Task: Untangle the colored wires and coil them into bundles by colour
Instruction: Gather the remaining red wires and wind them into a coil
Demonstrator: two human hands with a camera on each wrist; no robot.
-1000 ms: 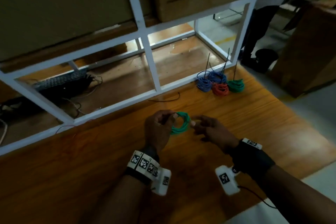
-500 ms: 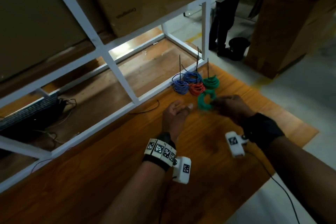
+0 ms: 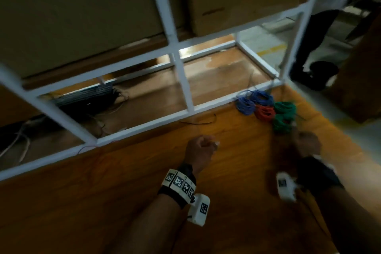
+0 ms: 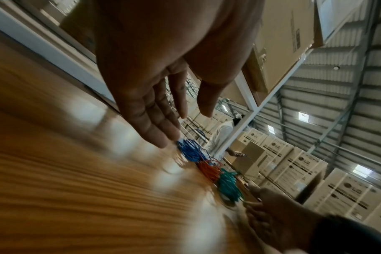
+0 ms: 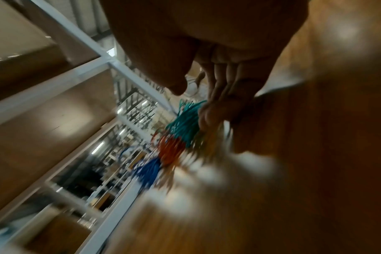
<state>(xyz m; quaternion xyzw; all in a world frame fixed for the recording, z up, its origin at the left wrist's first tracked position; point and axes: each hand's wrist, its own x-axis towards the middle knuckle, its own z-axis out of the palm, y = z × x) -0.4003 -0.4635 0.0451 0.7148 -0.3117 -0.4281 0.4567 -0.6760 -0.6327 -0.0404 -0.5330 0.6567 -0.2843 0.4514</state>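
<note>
Wire coils (image 3: 266,109) on table (image 3: 103,202), beside rack (image 3: 144,123)

Coiled into small bundles at the table's far right: two blue wire coils (image 3: 254,102), one red coil (image 3: 264,112), two green coils (image 3: 283,116), all touching.

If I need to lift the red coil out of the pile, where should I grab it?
Pinch the near rim of the red coil from the front, table-edge side. It lies flat, with blue coils behind-left and green coils right, so only that side looks open.
</note>
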